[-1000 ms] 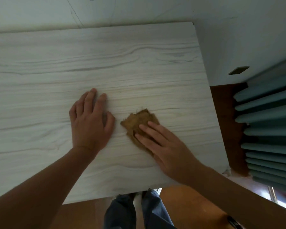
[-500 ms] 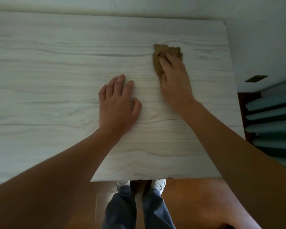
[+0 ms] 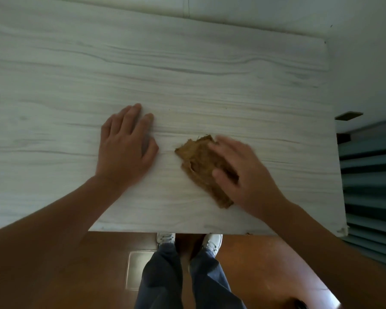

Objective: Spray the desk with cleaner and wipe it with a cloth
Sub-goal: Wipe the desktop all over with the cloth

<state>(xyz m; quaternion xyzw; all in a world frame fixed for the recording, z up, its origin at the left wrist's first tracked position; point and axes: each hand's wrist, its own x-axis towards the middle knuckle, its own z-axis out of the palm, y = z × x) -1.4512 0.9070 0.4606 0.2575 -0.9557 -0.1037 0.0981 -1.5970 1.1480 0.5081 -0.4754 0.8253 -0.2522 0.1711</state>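
A brown cloth lies crumpled on the pale wood-grain desk, right of centre and near the front edge. My right hand presses flat on the cloth's right side with straight fingers, blurred by motion. To the left, my left hand rests palm down on the bare desk, fingers straight, a short gap from the cloth. No spray bottle is in view.
A white wall runs behind the desk and along its right end. Teal slatted panels stand at the right. My legs and white shoes are on the brown floor under the desk's front edge.
My right hand has dragged the cloth from the far right part of the desk back toward the front edge. My left hand stays flat on the desk.
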